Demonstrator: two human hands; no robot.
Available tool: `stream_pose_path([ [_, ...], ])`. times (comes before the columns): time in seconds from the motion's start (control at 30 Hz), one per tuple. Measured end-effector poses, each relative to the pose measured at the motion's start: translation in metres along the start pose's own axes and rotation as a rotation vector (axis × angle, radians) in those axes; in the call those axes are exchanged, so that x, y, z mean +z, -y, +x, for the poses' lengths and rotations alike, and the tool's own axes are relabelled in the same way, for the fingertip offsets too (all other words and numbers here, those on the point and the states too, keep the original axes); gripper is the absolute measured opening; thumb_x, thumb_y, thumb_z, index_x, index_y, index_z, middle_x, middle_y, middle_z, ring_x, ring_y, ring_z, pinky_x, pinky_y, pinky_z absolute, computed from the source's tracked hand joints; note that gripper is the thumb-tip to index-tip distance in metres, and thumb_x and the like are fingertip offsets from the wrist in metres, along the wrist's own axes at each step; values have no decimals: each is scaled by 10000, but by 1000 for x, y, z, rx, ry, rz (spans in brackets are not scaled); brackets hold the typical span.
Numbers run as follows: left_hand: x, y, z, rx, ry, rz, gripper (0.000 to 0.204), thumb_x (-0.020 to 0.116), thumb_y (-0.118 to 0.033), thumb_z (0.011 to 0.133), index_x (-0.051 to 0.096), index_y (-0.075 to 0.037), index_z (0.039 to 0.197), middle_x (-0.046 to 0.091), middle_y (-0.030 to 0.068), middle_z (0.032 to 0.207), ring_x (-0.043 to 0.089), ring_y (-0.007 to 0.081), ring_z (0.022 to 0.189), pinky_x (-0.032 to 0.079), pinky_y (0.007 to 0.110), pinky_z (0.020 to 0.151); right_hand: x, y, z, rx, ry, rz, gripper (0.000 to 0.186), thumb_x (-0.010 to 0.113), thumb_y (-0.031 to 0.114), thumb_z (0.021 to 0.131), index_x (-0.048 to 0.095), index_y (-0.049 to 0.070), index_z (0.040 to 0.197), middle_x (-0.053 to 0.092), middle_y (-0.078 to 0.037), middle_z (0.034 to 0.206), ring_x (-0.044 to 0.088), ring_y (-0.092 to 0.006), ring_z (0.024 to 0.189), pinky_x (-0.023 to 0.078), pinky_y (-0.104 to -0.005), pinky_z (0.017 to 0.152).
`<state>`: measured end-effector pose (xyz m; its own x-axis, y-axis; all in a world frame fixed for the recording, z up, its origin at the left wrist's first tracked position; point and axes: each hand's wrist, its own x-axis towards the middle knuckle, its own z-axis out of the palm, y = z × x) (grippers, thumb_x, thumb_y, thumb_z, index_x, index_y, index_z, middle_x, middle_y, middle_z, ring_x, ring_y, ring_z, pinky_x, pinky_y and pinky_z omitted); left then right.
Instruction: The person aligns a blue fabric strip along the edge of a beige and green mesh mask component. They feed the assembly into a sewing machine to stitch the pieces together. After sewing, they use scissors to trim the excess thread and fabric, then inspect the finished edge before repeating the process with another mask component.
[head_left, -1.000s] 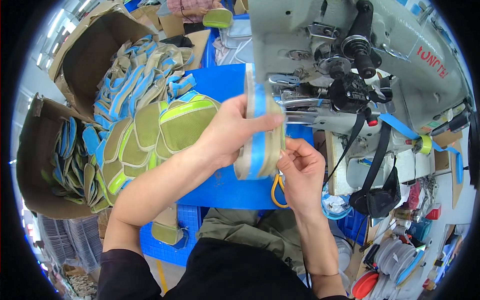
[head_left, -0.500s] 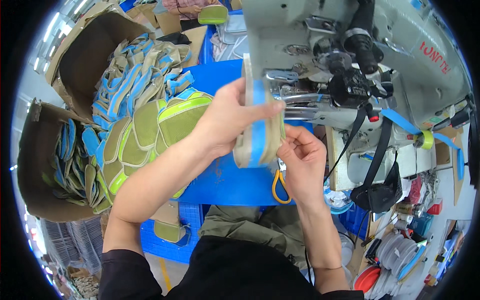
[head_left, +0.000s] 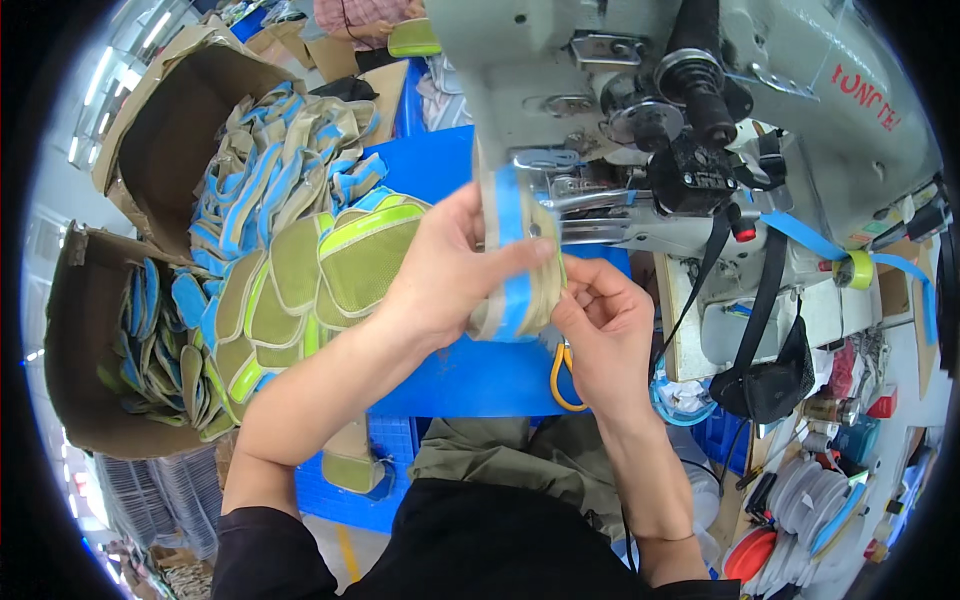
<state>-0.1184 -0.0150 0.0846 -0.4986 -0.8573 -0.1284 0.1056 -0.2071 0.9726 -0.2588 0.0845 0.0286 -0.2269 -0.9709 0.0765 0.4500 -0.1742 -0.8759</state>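
Observation:
My left hand (head_left: 440,275) grips a tan fabric band (head_left: 540,285) with a blue stripe, its thumb lying across the stripe, at the sewing machine's metal guide (head_left: 600,225). My right hand (head_left: 605,320) has its fingers curled, pinching the band's right edge low down. Beneath them is a blue work surface (head_left: 470,385), with orange-handled scissors (head_left: 563,380) under the band, partly hidden. To the left lies a pile of olive mesh pieces (head_left: 365,265) with lime and grey trim.
Grey machine (head_left: 820,120) fills the upper right. Striped bands (head_left: 265,180) are heaped behind the pieces; cardboard boxes (head_left: 95,330) stand left. A black pouch (head_left: 760,380) hangs right, near blue tape (head_left: 800,235). Spools (head_left: 800,490) sit lower right. A co-worker's arm (head_left: 370,20) shows at the top.
The view has shifted slightly, the machine now sitting further left. Both hands still hold the band, which has shifted and tilted a little, with my left thumb now lower on it.

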Motion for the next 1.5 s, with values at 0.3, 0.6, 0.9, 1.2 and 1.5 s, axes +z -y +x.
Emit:
stream_pose_path([
  [0.3, 2, -8, 12, -7, -20, -28, 491, 834, -17, 848, 584, 2, 1270, 720, 85, 1079, 703, 146, 938, 593, 322, 826, 2, -3, 17, -49, -53, 39, 262, 666, -63, 958, 687, -52, 1219, 727, -48, 982, 656, -68, 878, 545, -231, 801],
  [0.6, 0, -6, 8, 46, -2, 0, 524, 818, 14, 851, 549, 9, 1300, 736, 103, 1076, 724, 162, 935, 603, 323, 813, 5, 0, 14, -64, -34, 46, 259, 673, -44, 967, 682, -55, 1226, 745, -70, 1029, 682, -88, 917, 554, -249, 827],
  [0.9, -1, -7, 18, 19, -80, 40, 528, 821, -20, 863, 532, 27, 1302, 736, 111, 1059, 731, 175, 906, 612, 330, 773, 9, 2, 20, -72, -108, 16, 223, 703, -21, 953, 704, -54, 1173, 754, -75, 1010, 688, -96, 914, 549, -245, 843],
  [1.2, -8, -3, -5, 23, 29, -11, 287, 785, -102, 934, 698, 2, 1187, 767, 84, 1083, 728, 126, 935, 576, 277, 849, 1, -6, 20, -345, -149, -478, 280, 821, 56, 807, 742, 30, 1074, 733, -60, 933, 689, -151, 861, 550, -329, 780],
  [1.5, -12, -3, -5, 52, 69, 60, 301, 801, -32, 897, 716, 1, 1184, 770, 75, 1070, 729, 123, 920, 581, 274, 829, 6, -11, 24, -464, -219, -636, 193, 802, 36, 806, 736, 42, 988, 717, -95, 877, 708, -223, 800, 555, -337, 726],
])
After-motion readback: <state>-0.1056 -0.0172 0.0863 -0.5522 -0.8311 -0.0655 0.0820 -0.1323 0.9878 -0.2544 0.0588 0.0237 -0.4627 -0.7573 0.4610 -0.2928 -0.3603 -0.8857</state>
